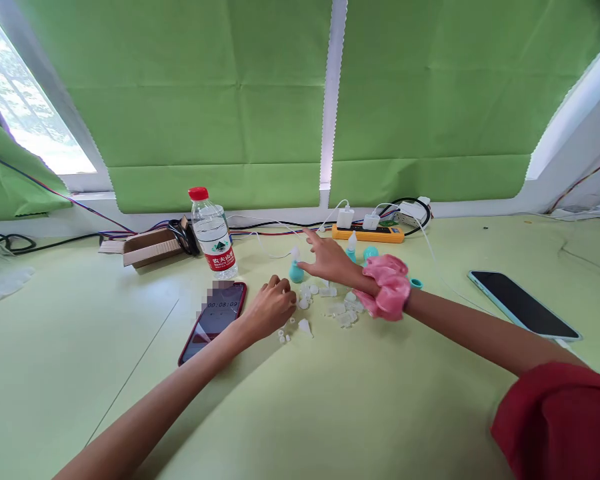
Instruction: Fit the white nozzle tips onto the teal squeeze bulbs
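Observation:
My right hand, a pink scrunchie at its wrist, reaches leftward with thumb and index finger spread. Its thumb is close to a small teal bulb with a clear nozzle, which stands upright; whether they touch I cannot tell. My left hand is low over the table, fingers curled down; anything in them is hidden. Beside it lie small translucent plastic pieces, several tiny rings and a white cone-shaped tip. Behind my right hand are another teal bulb with a nozzle and a round teal piece.
A water bottle and a phone showing a timer are at the left. An open cardboard box sits behind. An orange power strip with chargers and cables lies at the back; another phone lies right. A teal ring lies beyond my right wrist.

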### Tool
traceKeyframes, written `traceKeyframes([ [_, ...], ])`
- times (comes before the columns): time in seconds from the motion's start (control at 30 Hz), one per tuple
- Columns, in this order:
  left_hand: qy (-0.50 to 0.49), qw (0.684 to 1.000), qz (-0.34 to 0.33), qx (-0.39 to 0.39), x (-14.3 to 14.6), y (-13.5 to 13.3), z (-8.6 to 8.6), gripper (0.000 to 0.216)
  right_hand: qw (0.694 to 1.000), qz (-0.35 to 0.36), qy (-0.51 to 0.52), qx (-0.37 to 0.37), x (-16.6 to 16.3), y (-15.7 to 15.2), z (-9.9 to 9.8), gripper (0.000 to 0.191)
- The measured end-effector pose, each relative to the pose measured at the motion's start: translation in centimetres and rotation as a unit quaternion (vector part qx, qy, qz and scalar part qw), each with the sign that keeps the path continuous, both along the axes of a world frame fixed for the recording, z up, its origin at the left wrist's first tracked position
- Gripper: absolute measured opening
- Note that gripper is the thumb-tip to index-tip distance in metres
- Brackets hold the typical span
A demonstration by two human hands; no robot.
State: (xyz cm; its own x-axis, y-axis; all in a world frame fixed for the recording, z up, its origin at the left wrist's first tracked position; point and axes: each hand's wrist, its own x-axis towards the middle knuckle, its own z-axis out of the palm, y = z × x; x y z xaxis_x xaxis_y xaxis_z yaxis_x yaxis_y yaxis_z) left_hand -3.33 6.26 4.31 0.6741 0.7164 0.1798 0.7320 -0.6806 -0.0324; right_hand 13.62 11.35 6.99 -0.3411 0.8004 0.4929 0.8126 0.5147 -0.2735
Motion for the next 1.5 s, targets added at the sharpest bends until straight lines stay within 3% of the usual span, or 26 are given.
traceKeyframes([
  [0.1,0.002,1.000,-0.006,-0.012,0.2,-0.4,0.0,0.018,0.991,0.076,-0.015,0.105,1.8,-3.2,-0.7,0.026],
  [0.17,0.006,1.000,0.006,-0.012,0.3,-0.6,-0.1,0.019,0.982,0.137,-0.078,0.107,3.1,-5.2,-1.9,0.017],
  [0.27,0.001,1.000,0.010,-0.009,0.3,-0.7,-0.2,0.020,0.978,0.153,-0.126,0.068,4.8,-7.4,-4.2,0.017],
  [0.4,0.005,0.999,-0.010,-0.040,0.3,-0.6,-0.3,0.015,0.988,0.133,-0.061,0.046,6.2,-8.5,-6.9,0.027],
  [0.5,0.002,0.998,-0.025,-0.065,0.3,-0.5,0.0,0.009,0.990,0.133,-0.020,0.046,6.7,-8.6,-7.7,0.027],
  [0.6,-0.059,0.995,-0.027,-0.079,0.8,-0.6,0.4,0.008,0.991,0.122,0.006,0.046,6.7,-8.3,-8.0,0.027],
  [0.67,-0.157,0.981,-0.025,-0.108,1.5,-1.2,0.4,0.010,0.993,0.114,0.012,0.039,6.5,-8.1,-8.0,0.024],
  [0.83,-0.393,0.895,-0.015,-0.209,3.9,-4.3,-1.7,0.009,0.992,0.104,0.044,0.059,6.1,-8.3,-7.7,0.016],
  [0.97,-0.469,0.869,0.021,-0.158,4.5,-5.5,-3.3,0.008,0.984,0.133,0.081,0.083,5.7,-9.4,-7.4,0.016],
  [1.07,-0.491,0.862,0.024,-0.120,4.3,-5.1,-3.6,0.009,0.980,0.171,0.090,0.038,5.5,-10.2,-7.2,0.017],
  [1.17,-0.492,0.860,0.012,-0.135,4.1,-4.5,-3.6,0.007,0.976,0.203,0.084,-0.001,5.4,-10.4,-7.1,0.016],
  [1.5,-0.455,0.875,0.002,-0.166,4.4,-4.6,-3.3,0.009,0.971,0.209,0.112,-0.032,5.6,-10.1,-7.0,0.013],
])
